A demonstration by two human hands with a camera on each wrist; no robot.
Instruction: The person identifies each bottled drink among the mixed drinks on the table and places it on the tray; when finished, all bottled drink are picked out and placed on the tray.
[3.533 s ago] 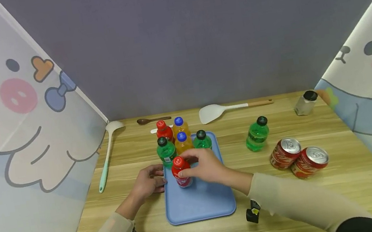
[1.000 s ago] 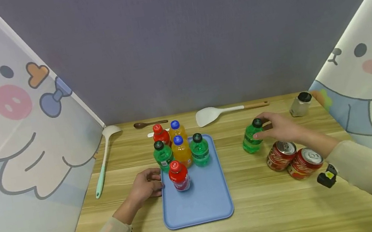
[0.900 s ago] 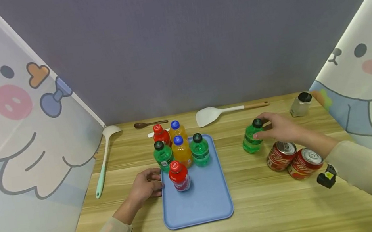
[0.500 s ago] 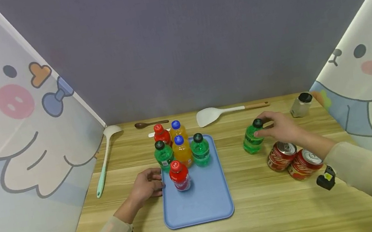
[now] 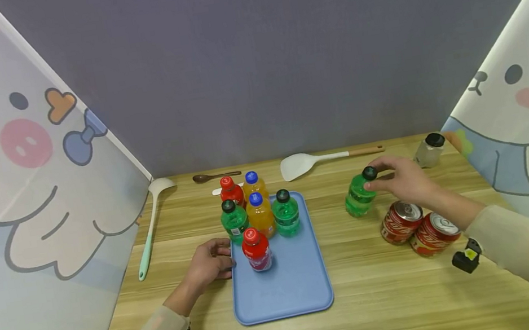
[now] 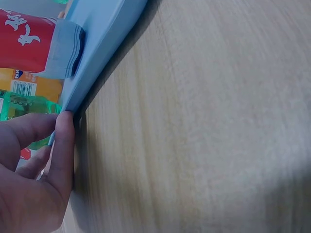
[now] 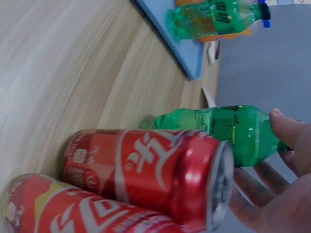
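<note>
My left hand (image 5: 207, 262) pinches the left rim of the blue tray (image 5: 289, 298); in the left wrist view its thumb and fingers meet on that edge. On the tray's front left stands a red-capped bottle (image 5: 258, 254). Behind it are two green bottles, two orange bottles (image 5: 261, 219) with blue caps, and another red bottle (image 5: 231, 191) at the back. To the right of the tray, my right hand (image 5: 402, 181) holds a third green bottle (image 5: 359, 199) by its upper part, thumb near the shoulder. This bottle leans slightly toward the right.
Two red soda cans (image 5: 400, 223) stand side by side, just in front of the right hand. A jar with a black lid (image 5: 429, 151) is at the back right. Along the back lie a white spatula (image 5: 298, 166) and a small brown spoon (image 5: 215, 176); a ladle (image 5: 151, 227) lies at left.
My right hand has let go of the front red bottle on the tray and moved right to the green bottle, which now leans more. The left hand stays at the tray rim.
</note>
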